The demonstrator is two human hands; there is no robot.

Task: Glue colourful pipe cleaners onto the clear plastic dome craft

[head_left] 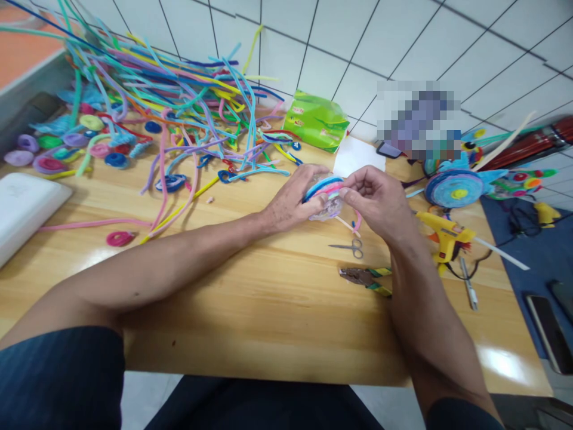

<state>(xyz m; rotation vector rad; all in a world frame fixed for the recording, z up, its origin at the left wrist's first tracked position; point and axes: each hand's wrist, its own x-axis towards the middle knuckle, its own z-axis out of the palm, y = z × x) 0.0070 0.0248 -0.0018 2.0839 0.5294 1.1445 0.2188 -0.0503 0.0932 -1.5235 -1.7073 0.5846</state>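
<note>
Over the middle of the wooden table, my left hand (295,200) is wrapped round a clear, roundish piece (329,206) with blue, pink and pale bands of pipe cleaner across its top. My right hand (369,194) pinches the right end of the pink band between thumb and forefinger. What lies under my left palm is hidden. Just below the piece are a curved pink strip (357,222) and small scissors (353,246). Pliers (364,276) with yellow-green handles lie beside my right forearm.
Loose pipe cleaners (179,89) and coiled discs (116,160) cover the back left. A green packet (316,122) and white paper (358,158) lie behind my hands. At right are a yellow glue gun (447,236), a blue round craft piece (456,188) and a pen (469,286). A white box (27,209) is at far left.
</note>
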